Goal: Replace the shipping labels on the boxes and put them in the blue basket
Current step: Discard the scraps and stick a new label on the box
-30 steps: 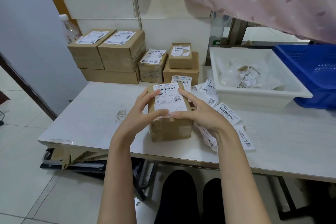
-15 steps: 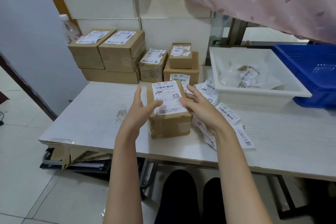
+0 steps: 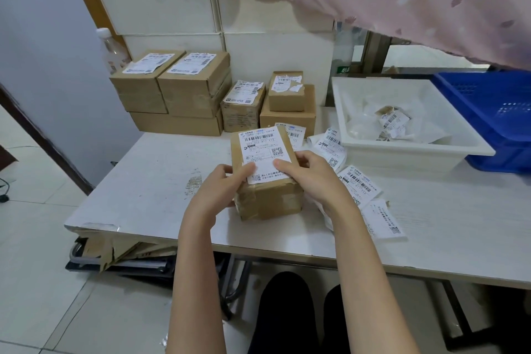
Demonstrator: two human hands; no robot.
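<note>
While the worktop (image 3: pixel 431 224) carries everything in view, the items are listed from largest to smallest. Blue basket (image 3: pixel 488 112): at the far right edge, partly behind the white tray (image 3: pixel 356 146), which stands between it and the work area; a box going to the basket must probably be lifted over or around this tray. Stacked cardboard boxes (image 3: pixel 172 89): along the far edge toward the left corner, each bearing a label, some torn; a clear plastic bottle (image 3: pixel 110 52) stands behind them.

Box in hand (image 3: pixel 267 198): near the front edge, about midway along it, resting on the worktop. Its walls look stiff and taped, its size suggests little weight, and the glossy tape may be slippery; taking it by the two long sides seems the safest hold. Left hand (image 3: pixel 218 192): fingers curled round the box's left side, thumb pressing the lower left of the label. Right hand (image 3: pixel 310 178): fingers wrapped on the right side, thumb pressing the lower right of the label. New label (image 3: pixel 263 154): white, thin and easily creased, lying flat on the box top.

Loose labels (image 3: pixel 359 184): scattered just right of the box, under the right wrist, and could drag or stick as the box moves. Crumpled label scraps (image 3: pixel 392 121): inside the tray.
</note>
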